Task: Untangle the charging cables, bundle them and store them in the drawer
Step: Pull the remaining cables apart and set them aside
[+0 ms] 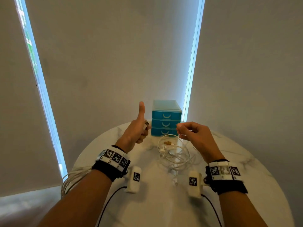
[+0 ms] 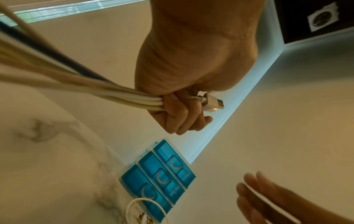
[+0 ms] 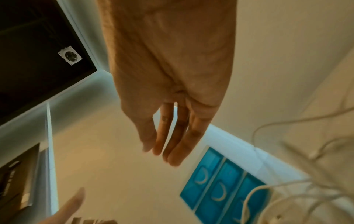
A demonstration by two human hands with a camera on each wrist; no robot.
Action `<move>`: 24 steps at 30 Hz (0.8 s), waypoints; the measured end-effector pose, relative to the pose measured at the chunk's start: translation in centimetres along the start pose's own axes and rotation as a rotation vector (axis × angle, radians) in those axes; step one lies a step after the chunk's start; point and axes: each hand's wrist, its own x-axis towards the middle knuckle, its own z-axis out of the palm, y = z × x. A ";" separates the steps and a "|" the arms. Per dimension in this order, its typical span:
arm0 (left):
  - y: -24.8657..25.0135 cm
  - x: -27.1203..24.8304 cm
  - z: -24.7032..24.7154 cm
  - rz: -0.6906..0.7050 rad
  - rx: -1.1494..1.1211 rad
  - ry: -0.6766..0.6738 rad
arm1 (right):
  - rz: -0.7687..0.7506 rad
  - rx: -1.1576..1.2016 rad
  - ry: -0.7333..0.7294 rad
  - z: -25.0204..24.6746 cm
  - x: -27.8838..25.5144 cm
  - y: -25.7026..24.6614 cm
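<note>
Left hand (image 2: pixel 180 84) raised w/ thumb up, fingers curled tight round a coiled white cable (image 2: pixel 80 87); its USB plug (image 2: pixel 215 103) sticks out past the fist; the coil's loops hang back over the left forearm (image 1: pixel 72 179), off the table edge. Right hand (image 1: pixel 195 136) lifted, fingertips (image 1: pixel 179 128) blurred; head view hints at a thin white strand pinched, wrist view shows fingers fairly straight, so can't tell its grip. Below, btwn the hands, a tangle of white cables (image 1: pixel 175 154) lies on the round marble table (image 1: pixel 246 161); just behind it a blue 3-drawer unit (image 1: pixel 166 120), all drawers closed.
</note>
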 end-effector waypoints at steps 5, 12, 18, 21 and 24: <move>-2.0 1.4 2.3 0.016 -0.077 0.101 | 0.110 -0.027 -0.338 -1.9 -2.0 2.0; -7.5 4.1 3.7 0.027 0.100 -0.108 | 0.195 -0.161 -0.112 -2.2 -0.9 5.1; -8.8 5.3 3.3 -0.036 0.106 -0.162 | 0.372 -0.728 -0.284 -1.6 1.2 4.9; -8.9 5.6 3.1 -0.029 0.052 -0.148 | 0.461 -0.923 -0.416 -0.4 2.1 4.0; -8.7 5.3 2.9 0.011 0.000 -0.148 | 0.488 -0.774 -0.382 -0.3 2.4 2.8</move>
